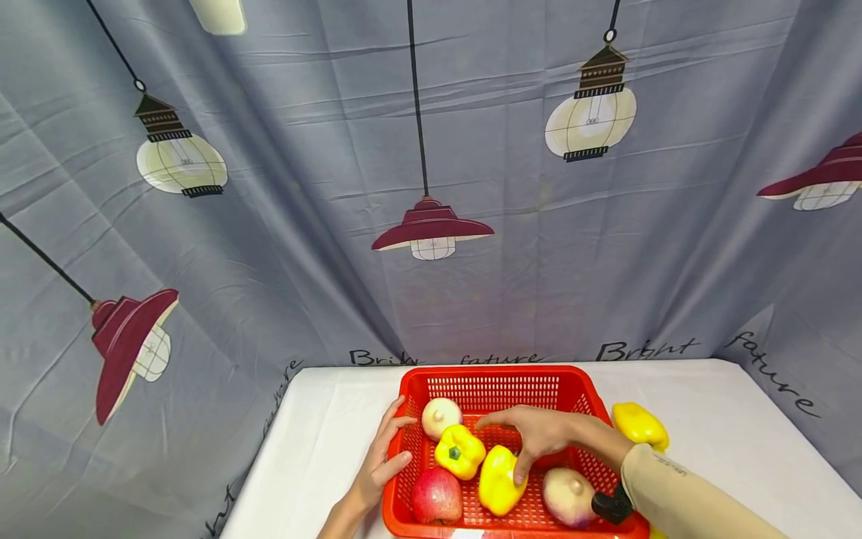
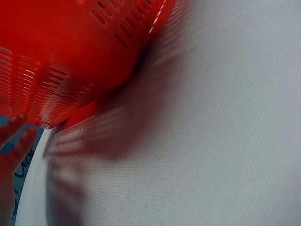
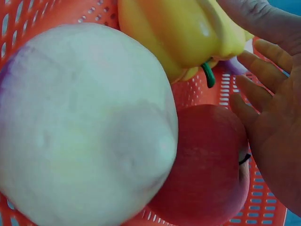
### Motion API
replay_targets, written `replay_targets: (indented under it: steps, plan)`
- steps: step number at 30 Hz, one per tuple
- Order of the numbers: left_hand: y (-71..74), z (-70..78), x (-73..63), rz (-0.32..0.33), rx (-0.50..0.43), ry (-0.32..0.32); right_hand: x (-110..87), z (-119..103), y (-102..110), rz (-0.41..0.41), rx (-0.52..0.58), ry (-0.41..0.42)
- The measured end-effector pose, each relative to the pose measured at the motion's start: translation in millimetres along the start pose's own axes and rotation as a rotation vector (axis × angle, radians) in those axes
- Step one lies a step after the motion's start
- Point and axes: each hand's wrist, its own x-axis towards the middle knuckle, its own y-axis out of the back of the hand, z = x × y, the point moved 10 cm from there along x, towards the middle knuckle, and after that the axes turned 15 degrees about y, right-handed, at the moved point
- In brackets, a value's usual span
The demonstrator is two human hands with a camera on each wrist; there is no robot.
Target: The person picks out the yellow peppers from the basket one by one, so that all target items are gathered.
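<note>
My left hand [image 1: 374, 468] rests at the left rim of a red plastic basket [image 1: 392, 516], its fingers spread and nearly straight. In the left wrist view, its fingertips lie beside the slotted basket wall. My right hand [image 1: 542, 433] reaches into the basket from the right, fingers spread, with its thumb over a yellow bell pepper [image 1: 498, 486]. In the right wrist view, a red apple [image 3: 202, 165] lies by the palm, and a large pale turnip [image 3: 89, 127] is in front. Another yellow bell pepper [image 1: 460, 452] lies just left of the right hand's fingers.
Also in the basket are a small pale turnip [image 1: 441, 417] and a red apple [image 1: 436, 496] on the left side. A yellow pepper [image 1: 640, 425] lies outside the basket on the right of the white table [image 1: 323, 427]. A grey curtain [image 1: 296, 224] with printed lamps hangs behind.
</note>
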Motion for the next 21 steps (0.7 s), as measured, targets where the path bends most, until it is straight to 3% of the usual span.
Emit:
replay_targets:
  steps: [9,14,21]
  plan:
    - [0.3,-0.4,0.6,-0.011,-0.018,-0.016,4.7,5.5,-6.6,-0.04,-0.043,-0.053]
    - [-0.3,-1.9,0.4,-0.011,-0.023,-0.003,4.9,1.0,-8.8,-0.065,-0.061,-0.039]
    - [-0.4,-1.4,-0.9,-0.018,-0.025,-0.008,1.4,1.3,-9.5,-0.075,0.017,-0.053]
